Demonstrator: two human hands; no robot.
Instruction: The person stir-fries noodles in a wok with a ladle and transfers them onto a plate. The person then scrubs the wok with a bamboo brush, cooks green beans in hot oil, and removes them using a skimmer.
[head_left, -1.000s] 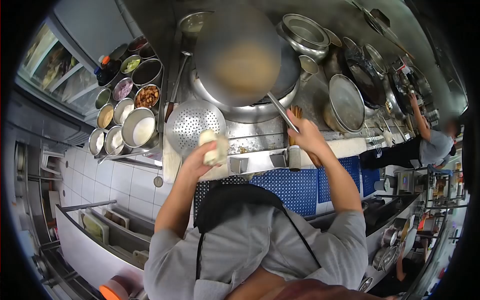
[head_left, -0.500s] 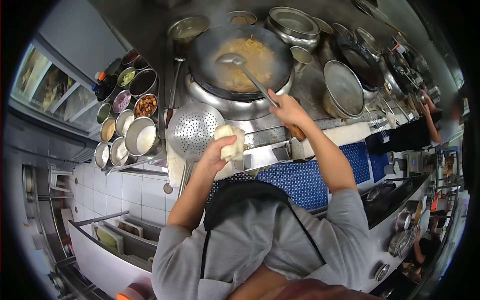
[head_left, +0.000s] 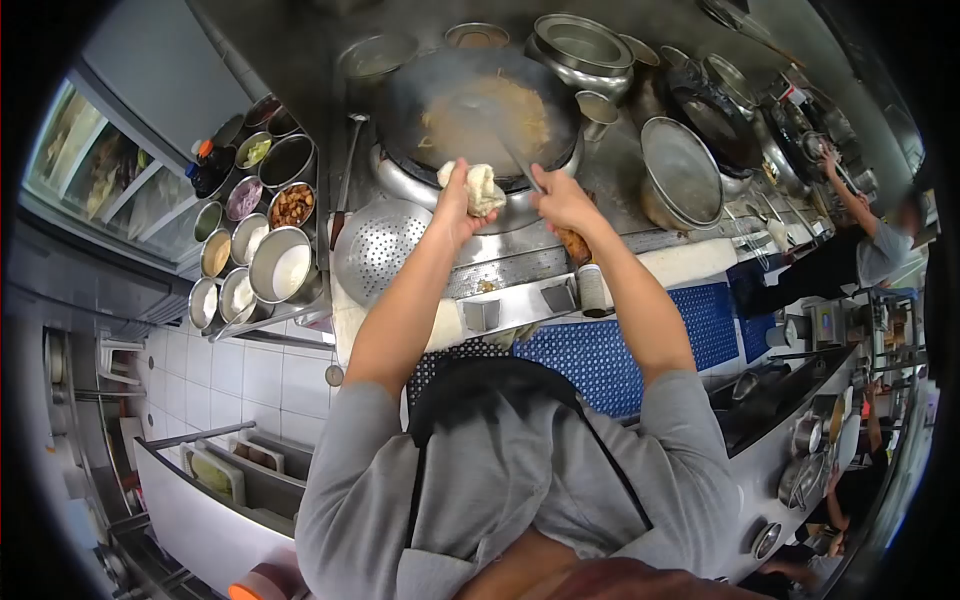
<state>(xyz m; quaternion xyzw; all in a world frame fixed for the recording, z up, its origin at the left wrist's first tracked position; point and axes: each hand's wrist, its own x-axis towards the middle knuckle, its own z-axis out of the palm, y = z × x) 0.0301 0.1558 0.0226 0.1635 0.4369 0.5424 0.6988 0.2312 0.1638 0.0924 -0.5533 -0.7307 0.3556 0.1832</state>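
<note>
In front of me a large dark wok [head_left: 405,110] sits on a steel burner ring, steam rising over the noodle-like food [head_left: 530,112] inside. My right hand [head_left: 565,205] is closed round the long handle of a wok ladle [head_left: 515,155]; its bowl lies in the food, blurred by steam. A folded pale cloth [head_left: 478,188] is in my left hand [head_left: 455,205], held at the wok's near rim. Whether the cloth touches the rim I cannot tell. Left of my left forearm lies a round perforated strainer [head_left: 385,250], partly covered by that arm.
Several steel containers of ingredients [head_left: 280,265] stand at the left, with a sauce bottle [head_left: 208,168] behind. A colander-like bowl [head_left: 682,172] and metal pots [head_left: 583,50] are to the right and back. Another person [head_left: 865,245] works at the far right.
My left hand has moved up and forward with the cloth, from above the strainer to the wok's near rim. My right hand has shifted slightly, and the ladle bowl is now deeper in steam.
</note>
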